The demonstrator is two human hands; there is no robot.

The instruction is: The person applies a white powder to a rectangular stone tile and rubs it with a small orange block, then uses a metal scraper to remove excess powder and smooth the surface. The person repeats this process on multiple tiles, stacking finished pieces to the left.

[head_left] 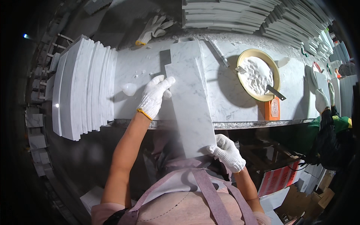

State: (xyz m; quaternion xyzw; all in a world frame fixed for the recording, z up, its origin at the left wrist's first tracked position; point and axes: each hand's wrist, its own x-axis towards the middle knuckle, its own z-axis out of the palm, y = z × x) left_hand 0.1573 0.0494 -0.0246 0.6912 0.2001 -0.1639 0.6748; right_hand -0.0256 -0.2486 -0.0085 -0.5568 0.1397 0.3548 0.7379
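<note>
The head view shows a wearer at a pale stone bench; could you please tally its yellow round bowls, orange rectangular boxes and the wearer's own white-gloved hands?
Yellow round bowl: 1
Orange rectangular box: 1
Left hand and right hand, in white knit gloves: 2
Total: 4

Bright, cool light falls on the tabletop [296, 82] around the left fingers [170, 81], bleaching the powder [257, 75] to their right nearly to plain white. It comes from the right: the bowl [276, 69] throws a soft, dark shadow leftward, toward those fingers, and the pale slab [189, 97] between them and the right fingers [212, 149] casts a narrower one on its left. Well left of the fingers, the stacked slabs [83, 88] carry a small glint; farther out sits a bluish glare spot [25, 36]. Near the fingers detail is fairly sharp; toward the rim, edges bow, forms soften and corners go black.
</note>
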